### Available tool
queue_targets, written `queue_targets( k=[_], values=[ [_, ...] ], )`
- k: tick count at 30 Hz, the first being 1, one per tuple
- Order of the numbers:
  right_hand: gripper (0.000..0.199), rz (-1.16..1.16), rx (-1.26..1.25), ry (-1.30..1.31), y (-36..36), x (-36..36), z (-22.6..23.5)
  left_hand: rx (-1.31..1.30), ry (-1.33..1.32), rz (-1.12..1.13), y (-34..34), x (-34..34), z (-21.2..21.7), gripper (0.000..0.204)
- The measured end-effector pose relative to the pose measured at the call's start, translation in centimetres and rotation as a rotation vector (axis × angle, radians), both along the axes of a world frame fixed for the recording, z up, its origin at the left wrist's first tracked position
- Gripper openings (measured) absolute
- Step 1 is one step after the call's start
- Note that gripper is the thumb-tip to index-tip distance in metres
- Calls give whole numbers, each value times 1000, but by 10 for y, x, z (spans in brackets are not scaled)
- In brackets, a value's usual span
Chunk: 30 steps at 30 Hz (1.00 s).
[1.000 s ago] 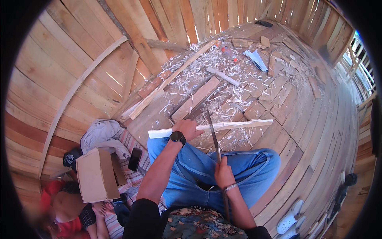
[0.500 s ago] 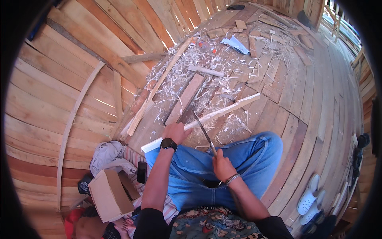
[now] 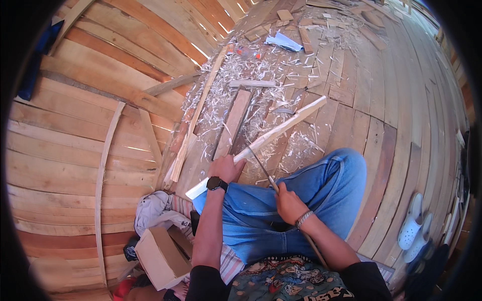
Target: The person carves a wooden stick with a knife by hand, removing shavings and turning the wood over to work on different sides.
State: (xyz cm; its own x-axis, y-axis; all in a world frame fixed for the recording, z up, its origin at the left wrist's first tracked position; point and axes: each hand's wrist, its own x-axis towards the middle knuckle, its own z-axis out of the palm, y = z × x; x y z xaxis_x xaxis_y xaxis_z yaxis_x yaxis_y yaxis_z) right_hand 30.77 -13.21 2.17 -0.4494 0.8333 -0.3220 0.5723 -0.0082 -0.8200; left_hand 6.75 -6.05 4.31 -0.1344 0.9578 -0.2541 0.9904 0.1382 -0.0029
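My left hand (image 3: 227, 169), with a black watch on its wrist, is closed around a long pale wooden strip (image 3: 281, 132) near its lower end. The strip slants from beside my left knee up to the right. My right hand (image 3: 291, 204) grips the handle of a long-handled knife (image 3: 261, 164). Its thin, curved blade meets the strip just ahead of my left hand, and the handle runs back under my right forearm. A brown board (image 3: 234, 120) lies on the floor beyond my left hand.
Wood shavings (image 3: 221, 95) litter the floor ahead, with a long edge board (image 3: 203, 105) beside them. An open cardboard box (image 3: 159, 261) stands at my left, near another person's hand (image 3: 179, 289). Light clogs (image 3: 412, 226) lie at the right. A plank wall (image 3: 60, 165) rises on the left.
The whole view has shifted, so the floor things sit a little differently. Both hands keep their holds, and the blade still rests at nearly the same spot on the strip.
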Motion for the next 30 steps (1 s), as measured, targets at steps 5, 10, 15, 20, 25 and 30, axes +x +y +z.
queue_targets(
  k=[5, 10, 15, 20, 25, 30],
  values=[
    [19, 1, 8, 7, 5, -12, -14, 32, 7, 13, -1, -16, -12, 58],
    [19, -11, -29, -11, -17, 7, -6, 49, 39, -6, -2, -14, -13, 57],
    [18, -27, 148, 46, 22, -30, -40, -17, 36, 34, -1, -1, -2, 57],
    [20, 16, -92, 1, -15, 14, 3, -5, 31, 28, 0, -8, -7, 57],
    [21, 1, 92, 20, 37, -32, -30, 61, 53, -11, 1, 0, -7, 57],
    [20, 7, -94, -17, -15, 8, -4, 25, 88, -5, 2, -1, -3, 60]
  ],
)
